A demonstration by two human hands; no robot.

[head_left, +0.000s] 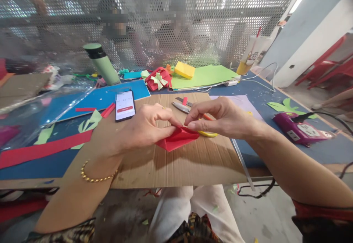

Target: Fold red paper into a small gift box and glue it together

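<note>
A folded piece of red paper [176, 141] is held just above a brown cardboard sheet [154, 169]. My left hand [151, 123] pinches its upper edge between thumb and index finger. Close beside it, my right hand [217, 118] pinches the same edge on the right. The paper opens toward me like a shallow pocket, with a pointed lower corner. Behind the hands lie scissors [180, 107] with a yellow handle [208, 134], partly hidden by my right hand. A small red scrap [185, 100] rests by a blade on the cardboard.
A phone [125, 106] lies at the cardboard's left edge, near a red paper strip [46, 148]. Behind are a green bottle [102, 64], a red paper piece with a pale green bow [158, 79], a yellow block [184, 70] and green sheets [206, 77]. A purple power strip [300, 128] sits right.
</note>
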